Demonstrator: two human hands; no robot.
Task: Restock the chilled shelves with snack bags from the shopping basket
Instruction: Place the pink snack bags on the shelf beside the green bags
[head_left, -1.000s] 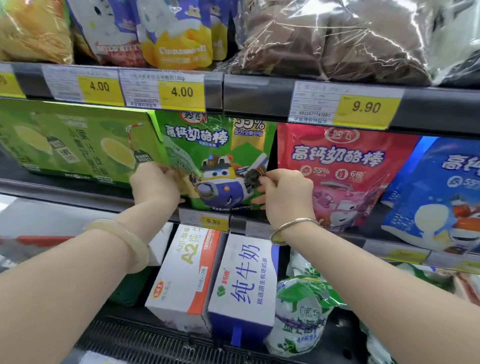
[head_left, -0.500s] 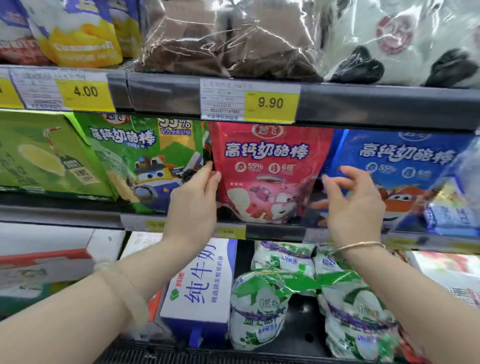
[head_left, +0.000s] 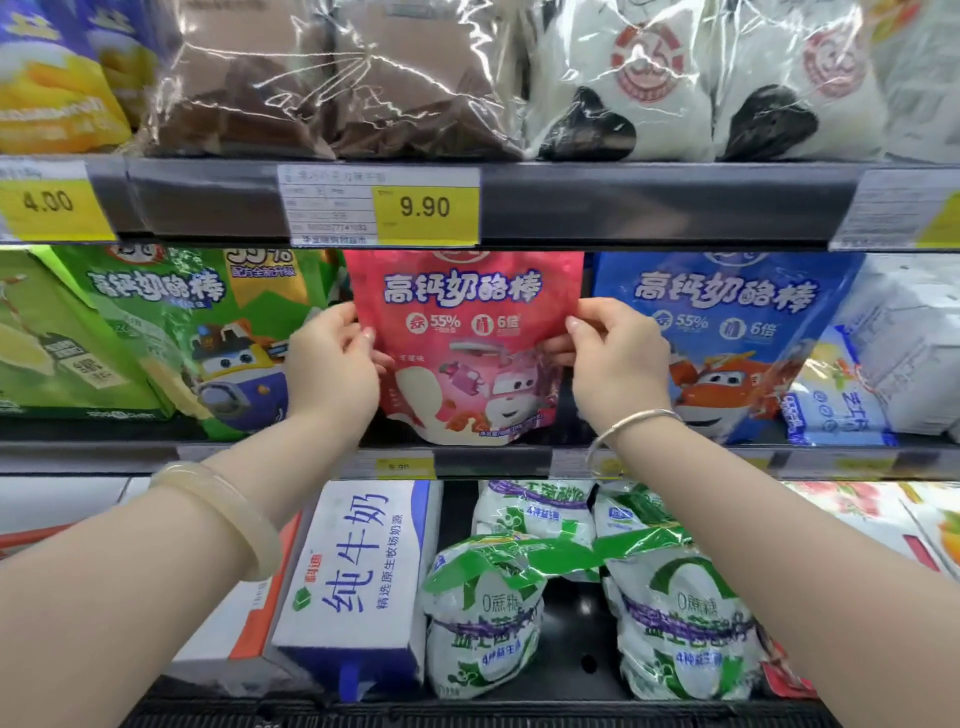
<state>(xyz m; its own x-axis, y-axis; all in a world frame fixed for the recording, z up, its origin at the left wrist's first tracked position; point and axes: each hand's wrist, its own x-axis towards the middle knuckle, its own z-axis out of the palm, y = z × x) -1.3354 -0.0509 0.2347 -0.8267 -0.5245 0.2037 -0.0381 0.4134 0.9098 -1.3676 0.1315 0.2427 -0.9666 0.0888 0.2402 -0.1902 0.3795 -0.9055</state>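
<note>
A red snack bag (head_left: 467, 322) with a cartoon plane stands upright on the middle chilled shelf (head_left: 493, 460). My left hand (head_left: 332, 364) pinches its left edge and my right hand (head_left: 618, 358) pinches its right edge, thumbs on the front. A green snack bag (head_left: 208, 332) stands just to its left and a blue snack bag (head_left: 727, 332) to its right. The shopping basket is out of view.
The upper shelf holds brown (head_left: 322, 78) and white wrapped packs (head_left: 623, 83) behind a price rail (head_left: 426, 208). Below stand a blue-and-white milk carton (head_left: 358, 577) and green-and-white yoghurt multipacks (head_left: 483, 613). A white box (head_left: 904, 343) sits at the far right.
Both hands have closed in from the sides and taken hold of the red bag's edges. The view has shifted right, so the red bag now sits in the centre.
</note>
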